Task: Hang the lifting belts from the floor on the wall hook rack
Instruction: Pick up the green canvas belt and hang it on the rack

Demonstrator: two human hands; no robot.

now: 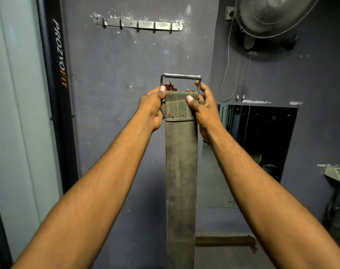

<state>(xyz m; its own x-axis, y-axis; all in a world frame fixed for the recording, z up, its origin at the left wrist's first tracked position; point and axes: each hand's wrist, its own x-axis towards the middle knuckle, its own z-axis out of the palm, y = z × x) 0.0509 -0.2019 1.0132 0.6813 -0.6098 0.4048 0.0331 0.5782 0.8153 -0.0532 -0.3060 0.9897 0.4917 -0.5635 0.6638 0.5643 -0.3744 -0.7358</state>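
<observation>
So buckle (180, 82) can catch a hook, both hands, left (153, 105) & right (204, 107), pinch belt (180, 152) top, below hook rack (138, 24)

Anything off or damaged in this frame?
Hook rack runs slightly askew, left end higher, with wall paint chipped around it; lens distortion may exaggerate it. The belt, gripped by left hand and right hand, looks worn but intact.

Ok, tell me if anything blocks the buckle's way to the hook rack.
Nothing visible does. Only bare wall lies between the belt buckle and the hook rack above it; its hooks are empty, and the fan sits to the right.
</observation>
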